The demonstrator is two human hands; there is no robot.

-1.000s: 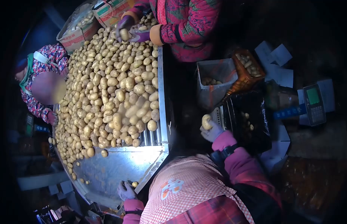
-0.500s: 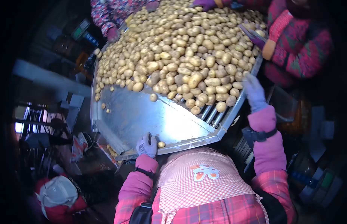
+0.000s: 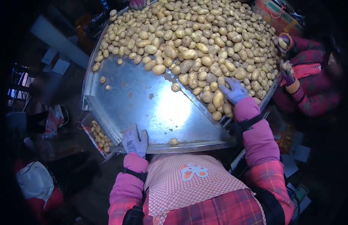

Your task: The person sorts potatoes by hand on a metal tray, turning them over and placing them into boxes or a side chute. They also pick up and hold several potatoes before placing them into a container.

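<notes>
— What are the wearer's hands doing at the metal sorting table (image 3: 144,101)?

— The right hand (image 3: 234,91), in a pale grey glove, lies fingers spread on the near edge of the potato heap (image 3: 204,33), beside the table's right edge. It touches several potatoes; a long oval potato (image 3: 218,98) sits just beside its fingertips. The hand is open, gripping nothing. The left hand (image 3: 135,140), gloved the same way, rests flat and open on the table's near rim toward its near-left corner, holding nothing.

— How do the potatoes look?

— Pale yellow-tan, smooth-skinned, mostly oval, varying from small rounds to longer ones. They are piled thick over the far half of the table and run right up to its right edge. The near-left part of the steel sheet is bare and glares with reflected light.

— Any strays?

— One small potato (image 3: 174,141) lies alone on the near rim, between the two hands. A few more dot the bare metal near the left edge. Small ones fill a bin (image 3: 100,135) below the near-left corner.

— Anyone else in frame?

— At the right edge of the table, a co-worker's gloved hands (image 3: 285,56), in red patterned sleeves, each hold a potato.
</notes>
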